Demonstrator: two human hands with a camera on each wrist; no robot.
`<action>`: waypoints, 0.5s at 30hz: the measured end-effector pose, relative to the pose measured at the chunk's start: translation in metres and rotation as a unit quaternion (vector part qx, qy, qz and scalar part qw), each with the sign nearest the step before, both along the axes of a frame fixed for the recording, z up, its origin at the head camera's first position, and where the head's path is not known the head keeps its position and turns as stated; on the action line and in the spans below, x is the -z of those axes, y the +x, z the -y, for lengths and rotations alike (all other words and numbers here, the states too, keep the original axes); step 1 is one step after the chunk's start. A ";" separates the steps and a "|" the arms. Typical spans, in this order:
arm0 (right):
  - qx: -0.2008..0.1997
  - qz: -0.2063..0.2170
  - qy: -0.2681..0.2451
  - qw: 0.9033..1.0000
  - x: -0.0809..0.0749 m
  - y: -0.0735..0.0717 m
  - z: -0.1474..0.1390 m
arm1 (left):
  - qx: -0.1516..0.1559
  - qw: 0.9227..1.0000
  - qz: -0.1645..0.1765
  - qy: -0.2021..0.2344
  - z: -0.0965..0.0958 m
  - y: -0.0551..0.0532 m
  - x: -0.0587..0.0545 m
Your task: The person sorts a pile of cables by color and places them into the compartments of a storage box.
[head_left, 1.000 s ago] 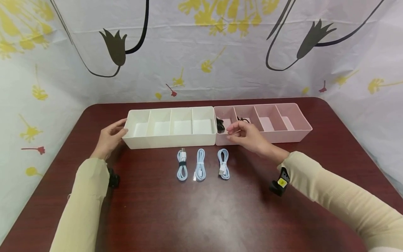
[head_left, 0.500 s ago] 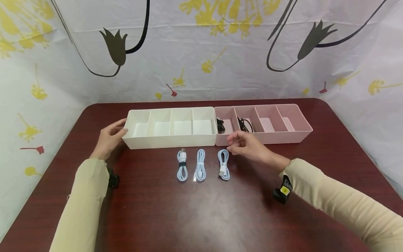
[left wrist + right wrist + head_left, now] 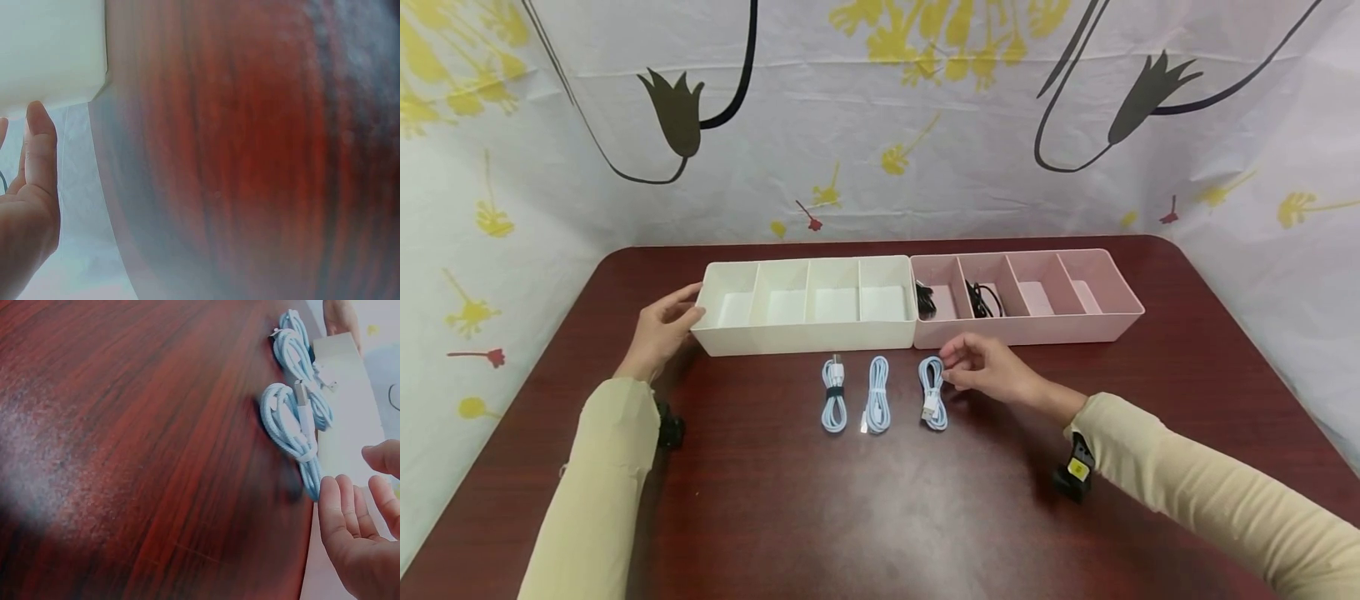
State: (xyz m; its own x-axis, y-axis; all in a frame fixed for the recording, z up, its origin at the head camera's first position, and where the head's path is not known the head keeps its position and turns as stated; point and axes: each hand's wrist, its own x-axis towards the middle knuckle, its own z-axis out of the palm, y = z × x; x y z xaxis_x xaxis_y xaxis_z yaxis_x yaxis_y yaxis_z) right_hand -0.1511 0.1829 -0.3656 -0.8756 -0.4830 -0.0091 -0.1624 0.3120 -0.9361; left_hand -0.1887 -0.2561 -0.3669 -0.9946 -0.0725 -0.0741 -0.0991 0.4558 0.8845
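My left hand [image 3: 662, 329] touches the left end of a white divided box [image 3: 805, 337]; in the left wrist view a fingertip meets the box's end. Three coiled light-blue cables lie in a row in front: a left one with a black tie [image 3: 835, 400], a middle one [image 3: 878, 396] and a right one [image 3: 932, 396]. Just right of that right cable hovers my right hand [image 3: 988, 367], fingers loosely bent and holding nothing. The right wrist view shows its fingertips close to that cable's loop [image 3: 275, 412]; whether they touch is unclear.
A pink divided box [image 3: 1022, 332] stands end to end with the white one. Black cables lie in its two left compartments, one bundle [image 3: 927, 300] and one loop [image 3: 983, 300]. A patterned cloth [image 3: 880, 200] hangs behind the dark red table [image 3: 760, 517].
My right hand has come from over the pink box's front edge down toward the right blue cable, uncovering the black cable in the second compartment. The left hand stays put.
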 end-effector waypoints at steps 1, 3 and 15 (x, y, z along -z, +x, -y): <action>0.000 0.001 0.002 1.000 0.001 0.000 0.000 | 0.000 1.000 0.000 0.000 0.000 0.000 0.000; 0.000 0.001 0.004 1.000 0.002 0.000 -0.001 | 0.002 1.000 0.000 0.002 0.000 0.000 0.000; 0.015 0.044 0.010 0.999 0.005 0.003 -0.002 | 0.003 1.000 0.001 -0.001 0.000 0.002 -0.001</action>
